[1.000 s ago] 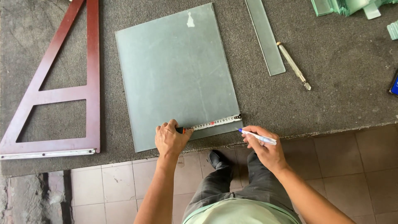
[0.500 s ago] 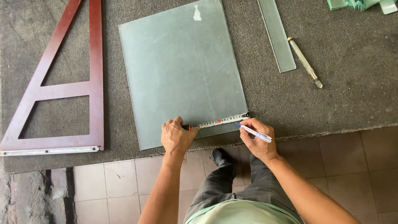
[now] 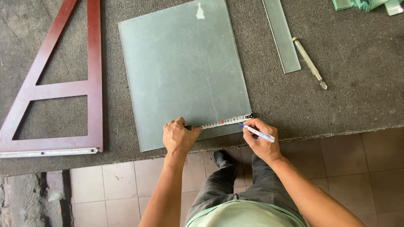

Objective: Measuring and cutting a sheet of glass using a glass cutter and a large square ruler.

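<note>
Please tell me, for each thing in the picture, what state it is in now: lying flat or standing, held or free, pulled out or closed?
Glass sheet: flat on the grey table.
Tape measure: pulled out along the sheet's near edge.
Left hand: pressing the tape's case down.
Right hand: holding a marker, tip at the tape.
Glass strip: lying flat, free.
Glass cutter: lying free.
Red wooden frame: lying flat.
</note>
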